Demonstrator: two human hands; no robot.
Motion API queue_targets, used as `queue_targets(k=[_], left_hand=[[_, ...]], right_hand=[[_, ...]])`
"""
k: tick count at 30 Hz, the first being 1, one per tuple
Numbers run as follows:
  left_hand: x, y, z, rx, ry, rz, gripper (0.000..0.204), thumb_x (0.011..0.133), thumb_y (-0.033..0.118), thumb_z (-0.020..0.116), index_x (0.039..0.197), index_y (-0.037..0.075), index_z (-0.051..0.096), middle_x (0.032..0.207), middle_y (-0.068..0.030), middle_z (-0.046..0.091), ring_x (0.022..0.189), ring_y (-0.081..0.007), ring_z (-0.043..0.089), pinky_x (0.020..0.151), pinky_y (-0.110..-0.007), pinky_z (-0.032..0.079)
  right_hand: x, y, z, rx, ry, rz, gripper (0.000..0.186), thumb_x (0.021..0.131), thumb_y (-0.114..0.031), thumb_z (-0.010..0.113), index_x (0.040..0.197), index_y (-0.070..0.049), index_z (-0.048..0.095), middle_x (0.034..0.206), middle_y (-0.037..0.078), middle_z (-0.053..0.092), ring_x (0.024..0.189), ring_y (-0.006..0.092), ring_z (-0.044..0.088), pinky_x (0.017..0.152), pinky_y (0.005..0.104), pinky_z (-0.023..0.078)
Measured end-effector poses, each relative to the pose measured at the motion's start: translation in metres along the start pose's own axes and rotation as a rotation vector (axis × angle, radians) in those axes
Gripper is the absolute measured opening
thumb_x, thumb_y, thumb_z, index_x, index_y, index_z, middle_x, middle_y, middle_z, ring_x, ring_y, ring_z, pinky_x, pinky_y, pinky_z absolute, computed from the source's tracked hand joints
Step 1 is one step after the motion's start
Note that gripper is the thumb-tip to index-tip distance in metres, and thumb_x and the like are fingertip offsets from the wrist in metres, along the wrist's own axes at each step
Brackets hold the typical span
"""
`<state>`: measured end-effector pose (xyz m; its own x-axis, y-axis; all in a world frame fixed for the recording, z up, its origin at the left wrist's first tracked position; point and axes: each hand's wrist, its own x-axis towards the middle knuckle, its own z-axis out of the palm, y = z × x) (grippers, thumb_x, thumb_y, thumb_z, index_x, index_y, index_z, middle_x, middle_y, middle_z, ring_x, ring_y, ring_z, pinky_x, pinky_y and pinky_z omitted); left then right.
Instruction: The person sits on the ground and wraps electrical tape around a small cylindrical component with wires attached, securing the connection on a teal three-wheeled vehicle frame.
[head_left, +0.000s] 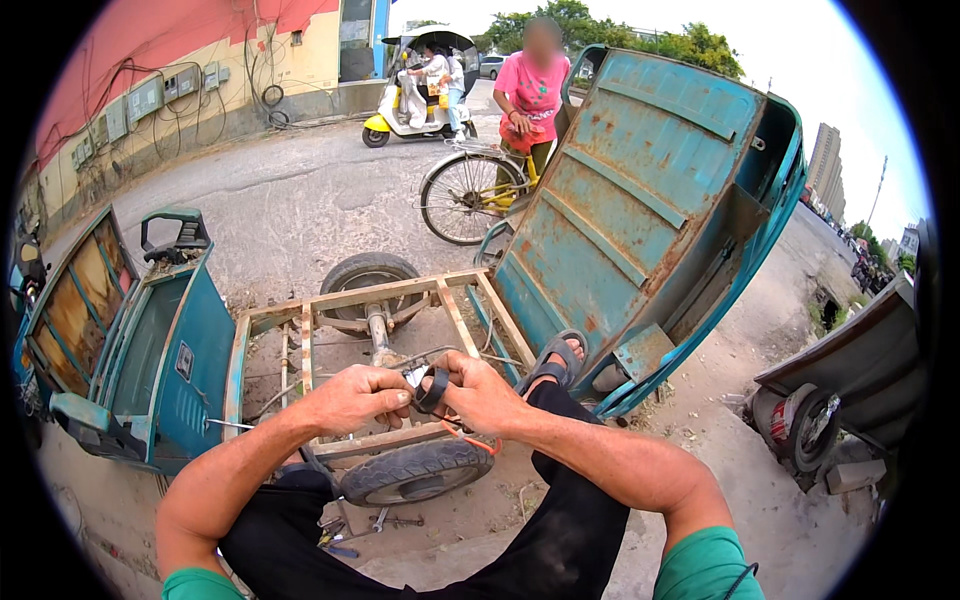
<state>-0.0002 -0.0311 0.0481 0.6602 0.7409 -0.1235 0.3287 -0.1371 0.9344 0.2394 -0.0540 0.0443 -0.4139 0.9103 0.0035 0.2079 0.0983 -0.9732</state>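
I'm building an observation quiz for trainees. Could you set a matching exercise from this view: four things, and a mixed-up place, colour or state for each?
1. Cargo bed
2. Bicycle
3. Black loop
4. Scooter

A. Mostly white
B. Between the left hand and the right hand
C. Teal, rust-stained, tilted up
D. Yellow frame

Pairs: 1-C, 2-D, 3-B, 4-A
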Motion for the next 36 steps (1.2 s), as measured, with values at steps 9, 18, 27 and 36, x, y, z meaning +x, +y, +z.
queue_targets(k=[9,18,27,36], left_hand=[[0.000,0.003,-0.002,-0.106,0.156,0.023,0.027,0.104,0.025,0.058,0.106,-0.001,0.066,0.090,-0.0064,0.071,0.081,-0.0148,0.069,0.073,-0.031,0.055],[0.000,-0.002,-0.002,-0.040,0.128,0.036,0.026,0.104,0.021,0.058,0.107,-0.003,0.067,0.090,-0.0071,0.070,0.082,-0.0155,0.069,0.074,-0.032,0.057],[-0.007,0.013,-0.001,0.554,0.081,0.279,0.020,0.096,0.013,0.063,0.106,-0.003,0.069,0.086,-0.0096,0.069,0.077,-0.0167,0.070,0.071,-0.033,0.055],[-0.010,0.024,0.009,0.601,0.323,0.371,0.016,0.092,0.013,0.067,0.098,-0.002,0.070,0.083,-0.0126,0.067,0.073,-0.0252,0.069,0.066,-0.039,0.053]], right_hand=[[0.008,0.008,-0.003,0.104,0.048,0.031,0.037,0.106,-0.029,0.056,0.124,0.004,0.052,0.098,0.011,0.073,0.083,0.0124,0.071,0.068,0.0230,0.052],[0.003,0.002,-0.001,0.000,-0.035,0.012,0.022,0.096,-0.018,0.063,0.109,0.000,0.062,0.088,0.006,0.071,0.076,0.0106,0.063,0.068,0.0281,0.050],[0.004,-0.002,0.002,-0.140,-0.125,0.023,0.027,0.100,-0.022,0.064,0.109,0.003,0.063,0.085,0.005,0.068,0.077,0.0099,0.062,0.072,0.0286,0.052],[0.014,0.014,-0.003,0.142,-0.018,0.046,0.020,0.098,-0.019,0.061,0.108,-0.001,0.064,0.090,0.006,0.072,0.081,0.0116,0.065,0.076,0.0289,0.052]])
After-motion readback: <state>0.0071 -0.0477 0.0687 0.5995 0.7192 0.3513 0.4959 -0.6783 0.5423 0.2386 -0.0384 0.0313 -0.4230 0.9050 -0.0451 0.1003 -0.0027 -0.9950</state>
